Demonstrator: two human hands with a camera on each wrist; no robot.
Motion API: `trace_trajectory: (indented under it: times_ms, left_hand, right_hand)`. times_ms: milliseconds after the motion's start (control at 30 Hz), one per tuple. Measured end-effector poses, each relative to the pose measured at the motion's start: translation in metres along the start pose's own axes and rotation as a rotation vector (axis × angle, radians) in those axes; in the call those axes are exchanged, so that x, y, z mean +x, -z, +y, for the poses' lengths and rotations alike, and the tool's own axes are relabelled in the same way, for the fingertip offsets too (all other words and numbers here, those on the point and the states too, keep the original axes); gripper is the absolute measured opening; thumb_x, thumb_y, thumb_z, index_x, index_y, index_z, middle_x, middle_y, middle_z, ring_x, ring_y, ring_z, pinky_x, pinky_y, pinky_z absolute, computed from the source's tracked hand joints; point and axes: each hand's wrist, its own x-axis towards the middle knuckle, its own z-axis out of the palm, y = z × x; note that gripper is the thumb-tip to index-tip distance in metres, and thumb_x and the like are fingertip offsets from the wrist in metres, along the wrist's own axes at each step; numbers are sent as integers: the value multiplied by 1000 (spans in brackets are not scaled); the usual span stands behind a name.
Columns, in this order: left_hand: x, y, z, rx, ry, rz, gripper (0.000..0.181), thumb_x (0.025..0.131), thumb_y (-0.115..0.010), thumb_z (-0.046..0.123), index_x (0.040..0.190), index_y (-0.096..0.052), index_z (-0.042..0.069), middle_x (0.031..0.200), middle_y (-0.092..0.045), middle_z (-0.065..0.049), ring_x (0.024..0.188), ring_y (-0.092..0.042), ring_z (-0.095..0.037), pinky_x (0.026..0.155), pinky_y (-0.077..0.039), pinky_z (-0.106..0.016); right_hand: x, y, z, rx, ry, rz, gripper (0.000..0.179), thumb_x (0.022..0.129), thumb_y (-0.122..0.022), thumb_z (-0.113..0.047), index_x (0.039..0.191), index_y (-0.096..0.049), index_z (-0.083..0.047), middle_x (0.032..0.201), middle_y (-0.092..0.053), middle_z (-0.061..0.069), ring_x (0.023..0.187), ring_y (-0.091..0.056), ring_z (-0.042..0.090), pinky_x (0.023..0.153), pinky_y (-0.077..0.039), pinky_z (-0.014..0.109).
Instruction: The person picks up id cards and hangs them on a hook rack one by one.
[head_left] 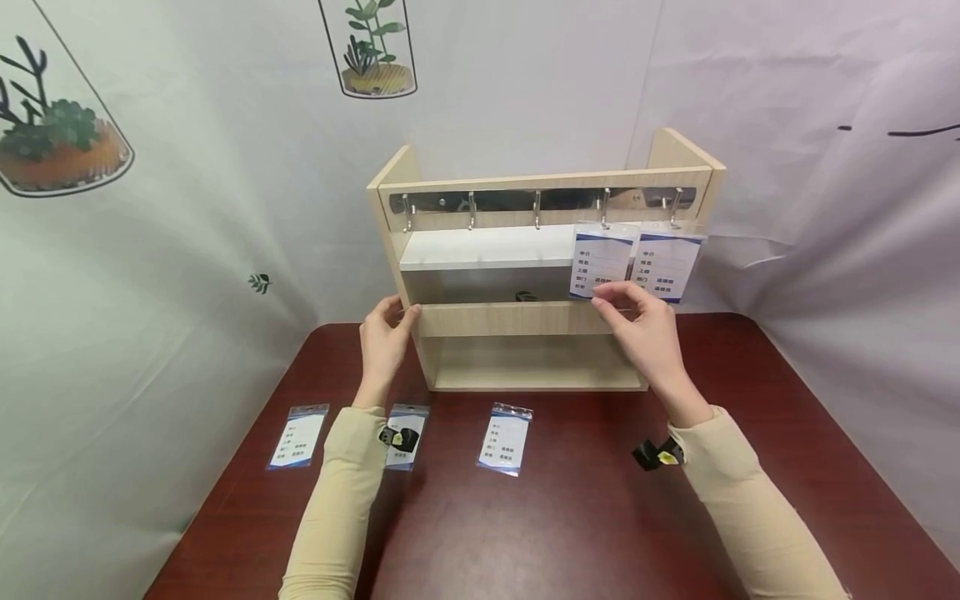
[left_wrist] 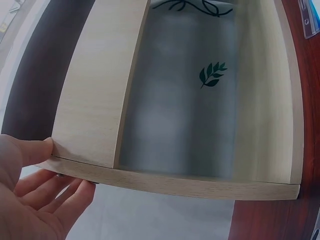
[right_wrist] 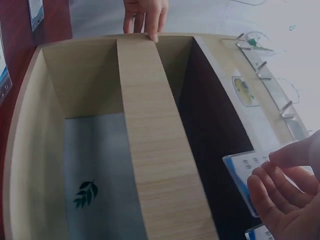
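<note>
My left hand (head_left: pixel 385 340) grips the left side panel of a pale wooden shelf rack (head_left: pixel 517 319), thumb on the front and fingers round the outer side. My right hand (head_left: pixel 645 329), fingers loosely bent, is in front of the lower edge of a badge holder (head_left: pixel 602 257) with a blue-banded card. This clear holder hangs from the fourth hook (head_left: pixel 605 207) from the left. Another badge holder (head_left: pixel 670 262) hangs on the rightmost hook, partly behind the first. The right wrist view shows thumb and fingertips close together beside the card (right_wrist: pixel 242 167), apparently not pinching it.
Three more badge holders lie on the dark red table (head_left: pixel 570 517): one at the left (head_left: pixel 298 437), one partly under the left forearm (head_left: pixel 408 417), one near the middle (head_left: pixel 506 440). Several metal hooks line the rack's top rail (head_left: pixel 495 200). Pale printed cloth (head_left: pixel 225 208) hangs behind.
</note>
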Motion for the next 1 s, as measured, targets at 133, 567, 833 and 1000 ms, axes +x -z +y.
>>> trace_trajectory:
  times_ms: [133, 567, 833, 1000]
  left_hand:
    - [0, -1, 0, -13, -8, 11, 36, 95, -73, 19, 124, -67, -3, 117, -70, -21, 104, -69, -34, 88, -55, -46]
    - [2, -2, 0, -53, -23, 30, 34, 94, -73, 17, 121, -65, -2, 116, -71, -22, 104, -69, -33, 89, -54, -45]
    - [-1, -3, -2, -47, -6, 29, 33, 94, -74, 18, 119, -66, -1, 115, -71, -21, 104, -68, -31, 88, -55, -45]
    - [-3, -2, -3, -47, -19, 32, 31, 94, -74, 18, 118, -66, 0, 115, -71, -20, 103, -69, -31, 87, -55, -45]
  right_hand:
    - [-5, -5, 6, 18, -23, -7, 17, 94, -73, -14, 106, -74, -1, 99, -73, 12, 81, -63, -2, 71, -48, 12]
    - [-19, -17, 28, 17, -110, -52, 19, 94, -73, -14, 108, -74, -2, 97, -73, 13, 80, -63, -1, 73, -48, 12]
    - [-38, -27, 45, -7, -163, -103, 19, 94, -72, -16, 109, -74, -4, 97, -73, 9, 83, -66, 7, 73, -49, 12]
    - [-47, -35, 54, -5, -189, -129, 17, 94, -73, -16, 107, -75, -6, 96, -73, 9, 84, -67, 14, 74, -50, 14]
